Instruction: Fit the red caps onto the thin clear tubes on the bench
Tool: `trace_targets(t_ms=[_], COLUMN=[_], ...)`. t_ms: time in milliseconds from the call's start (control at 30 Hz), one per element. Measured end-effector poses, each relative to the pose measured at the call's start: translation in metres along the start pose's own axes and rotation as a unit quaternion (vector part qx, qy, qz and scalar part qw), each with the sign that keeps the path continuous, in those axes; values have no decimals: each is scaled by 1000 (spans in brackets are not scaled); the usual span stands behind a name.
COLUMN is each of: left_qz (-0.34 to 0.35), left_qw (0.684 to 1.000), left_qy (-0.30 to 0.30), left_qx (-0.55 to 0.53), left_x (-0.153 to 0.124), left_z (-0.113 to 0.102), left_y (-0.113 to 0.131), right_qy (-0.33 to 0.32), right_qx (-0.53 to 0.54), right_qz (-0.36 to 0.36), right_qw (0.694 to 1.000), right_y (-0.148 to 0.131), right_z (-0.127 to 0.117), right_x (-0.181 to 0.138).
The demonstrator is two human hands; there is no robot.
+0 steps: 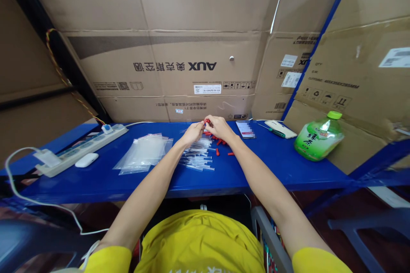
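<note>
My left hand (194, 133) and my right hand (218, 127) meet over the far middle of the blue table. A small red piece (207, 121) shows between the fingertips, pinched by my right hand. The left fingers are closed beside it; what they hold is too small to make out. Below my hands lies a pile of clear, thin tubes or rods (199, 158). Several loose red pieces (218, 152), shaped like small handles or caps, are scattered by my right wrist, partly hidden by it.
Clear plastic bags (144, 152) lie left of the tubes. Further left are a white earphone case (86, 160) and a power strip (86, 147). A phone (246, 129), a green screwdriver (276, 132) on a pale flat object (284, 128), and a green bottle (318, 138) stand to the right. Cardboard (179, 51) walls the back.
</note>
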State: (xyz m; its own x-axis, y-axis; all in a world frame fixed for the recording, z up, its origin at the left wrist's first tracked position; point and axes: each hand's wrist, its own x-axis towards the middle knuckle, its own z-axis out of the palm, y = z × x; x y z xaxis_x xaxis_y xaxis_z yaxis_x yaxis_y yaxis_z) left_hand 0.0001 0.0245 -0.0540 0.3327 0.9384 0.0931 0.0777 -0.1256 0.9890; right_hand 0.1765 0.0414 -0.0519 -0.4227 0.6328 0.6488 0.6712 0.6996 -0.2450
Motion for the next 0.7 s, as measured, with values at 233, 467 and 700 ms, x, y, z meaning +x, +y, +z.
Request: trace_targets(t_ms=[233,467,700], left_qz=[162,174,200], left_qw=[961,961,965], left_qy=[79,109,168], left_qx=[208,187,15], left_x=[4,3,9], left_z=[-3,-2,-5], left_y=[-7,-9,-2], right_qy=[9,42,-14], right_qx=[100,111,247], right_qz=[44,118,143], right_qw=[994,986,958], right_y=[8,4,-7], right_z=[0,2,8], right_x=[-6,-5,0])
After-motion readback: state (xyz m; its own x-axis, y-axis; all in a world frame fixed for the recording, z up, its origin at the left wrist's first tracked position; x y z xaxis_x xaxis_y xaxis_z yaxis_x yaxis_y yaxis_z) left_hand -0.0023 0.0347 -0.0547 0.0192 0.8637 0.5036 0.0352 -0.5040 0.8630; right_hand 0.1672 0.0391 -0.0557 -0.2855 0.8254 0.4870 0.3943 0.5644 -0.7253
